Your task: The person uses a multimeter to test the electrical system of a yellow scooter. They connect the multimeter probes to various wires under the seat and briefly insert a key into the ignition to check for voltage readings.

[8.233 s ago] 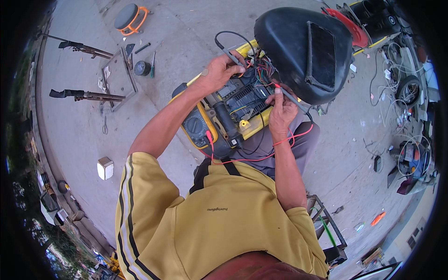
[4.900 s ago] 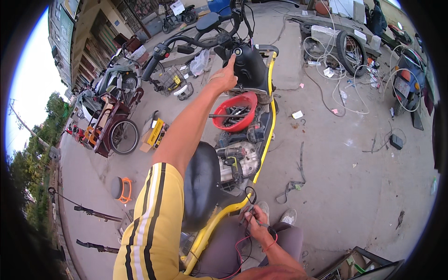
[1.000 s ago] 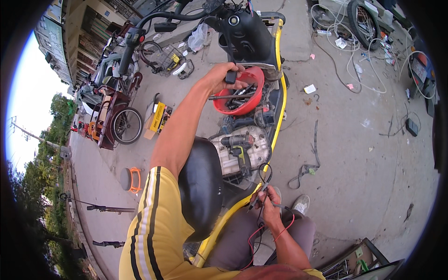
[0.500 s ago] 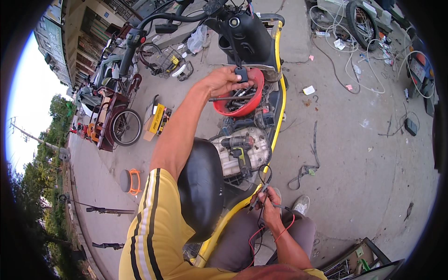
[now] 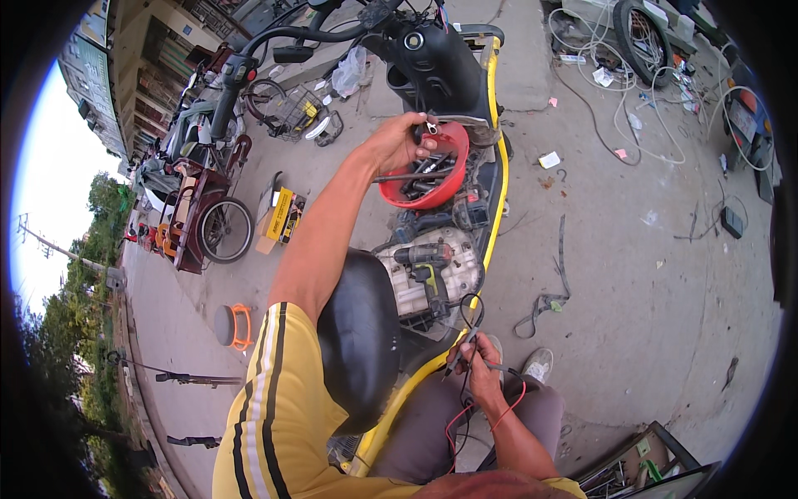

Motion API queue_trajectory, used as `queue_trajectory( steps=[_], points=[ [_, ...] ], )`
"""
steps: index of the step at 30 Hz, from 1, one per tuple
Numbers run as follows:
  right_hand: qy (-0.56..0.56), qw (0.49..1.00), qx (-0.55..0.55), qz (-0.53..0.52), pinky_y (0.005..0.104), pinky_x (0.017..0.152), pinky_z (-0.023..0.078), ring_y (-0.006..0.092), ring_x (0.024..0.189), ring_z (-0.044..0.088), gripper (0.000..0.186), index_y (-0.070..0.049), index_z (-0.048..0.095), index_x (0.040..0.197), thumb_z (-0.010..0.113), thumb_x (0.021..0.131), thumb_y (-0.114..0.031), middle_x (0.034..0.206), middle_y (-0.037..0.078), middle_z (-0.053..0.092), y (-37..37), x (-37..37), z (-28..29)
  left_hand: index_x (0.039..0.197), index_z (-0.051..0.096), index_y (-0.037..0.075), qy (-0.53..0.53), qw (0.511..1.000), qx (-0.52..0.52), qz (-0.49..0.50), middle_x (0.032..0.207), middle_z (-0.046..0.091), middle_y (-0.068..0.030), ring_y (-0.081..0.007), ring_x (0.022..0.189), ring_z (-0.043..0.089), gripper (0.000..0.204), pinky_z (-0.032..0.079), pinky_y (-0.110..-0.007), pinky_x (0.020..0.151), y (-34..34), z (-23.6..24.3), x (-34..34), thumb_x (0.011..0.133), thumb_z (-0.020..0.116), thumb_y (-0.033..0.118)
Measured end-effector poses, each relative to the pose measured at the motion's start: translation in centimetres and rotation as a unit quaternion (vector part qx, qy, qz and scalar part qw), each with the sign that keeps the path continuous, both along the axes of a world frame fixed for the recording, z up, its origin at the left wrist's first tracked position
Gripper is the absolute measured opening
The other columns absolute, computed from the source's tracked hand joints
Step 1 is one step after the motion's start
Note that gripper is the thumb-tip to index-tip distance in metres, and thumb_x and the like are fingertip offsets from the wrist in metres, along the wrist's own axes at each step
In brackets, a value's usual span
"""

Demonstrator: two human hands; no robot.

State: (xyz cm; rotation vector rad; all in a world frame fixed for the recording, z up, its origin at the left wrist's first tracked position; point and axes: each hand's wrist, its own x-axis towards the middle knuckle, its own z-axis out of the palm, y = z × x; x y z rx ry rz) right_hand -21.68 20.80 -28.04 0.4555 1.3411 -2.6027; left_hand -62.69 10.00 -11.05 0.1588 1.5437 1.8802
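My left hand (image 5: 397, 143) reaches over the rim of a red bowl (image 5: 460, 158) of tools, below the black front column of a yellow-edged scooter (image 5: 490, 241). Its fingers pinch a small black piece with a shiny metal end (image 5: 431, 128); its exact kind is unclear. My right hand (image 5: 479, 366) is low by my knees, closed on a pair of test leads (image 5: 469, 337) with dark probes and red and black wires. A cordless drill (image 5: 428, 270) lies on the whitish, dirty cover (image 5: 457, 258) ahead of the black seat (image 5: 362, 333).
A second cordless tool (image 5: 436, 220) lies beside the red bowl. On the ground at left are a yellow box (image 5: 285, 214) and an orange-framed stool (image 5: 234, 326). A loose strap (image 5: 559, 283), hoses and a tyre (image 5: 644, 41) lie at right. An open toolbox (image 5: 640, 470) stands at lower right.
The black piece in my left hand has been turned, so its flat square face is hidden and a shiny metal end shows. My right hand has stayed put with the leads.
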Motion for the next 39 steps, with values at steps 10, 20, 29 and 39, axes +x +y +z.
queue_trajectory(
  steps=[10,20,29,39],
  points=[
    [0.006,1.000,0.002,0.002,0.0231,0.058,0.047,0.0101,0.062,0.058,0.021,-0.006,0.059,0.101,0.059,0.101,-0.027,0.082,0.008,0.069,0.1,0.1,-0.1,0.142,0.048,-0.005,0.054,0.998,0.016,-0.009,0.126,0.059,-0.0207,-0.0295,0.113,0.065,0.042,0.060,-0.037,0.084,-1.0,-1.1,-1.0,0.104,0.044,0.012],
    [0.006,1.000,0.001,0.005,0.0234,0.059,0.048,0.0102,0.067,0.060,0.020,-0.006,0.059,0.101,0.058,0.102,-0.026,0.084,0.008,0.069,0.2,0.2,-0.3,0.142,0.041,-0.009,0.048,0.998,0.038,-0.031,0.137,0.055,-0.0288,-0.0354,0.122,0.063,0.057,0.056,-0.045,0.107,-0.9,-0.8,-0.8,0.085,0.039,-0.010],
    [0.007,1.000,-0.012,0.005,0.0236,0.060,0.049,0.0105,0.070,0.061,0.019,-0.006,0.059,0.101,0.058,0.102,-0.025,0.085,0.008,0.069,0.2,0.2,-0.2,0.143,0.040,-0.010,0.075,0.996,0.017,-0.037,0.138,0.055,-0.0287,-0.0342,0.122,0.063,0.060,0.057,-0.042,0.107,-0.7,-0.8,-0.7,0.083,0.040,-0.016],
    [0.007,1.000,-0.011,-0.001,0.0232,0.058,0.048,0.0100,0.068,0.060,0.020,-0.005,0.059,0.101,0.058,0.102,-0.025,0.084,0.008,0.069,0.2,0.1,-0.1,0.141,0.042,-0.011,0.083,0.996,0.009,-0.036,0.135,0.058,-0.0277,-0.0331,0.119,0.065,0.055,0.058,-0.041,0.106,-0.7,-1.0,-0.7,0.086,0.042,-0.014]
  ],
)
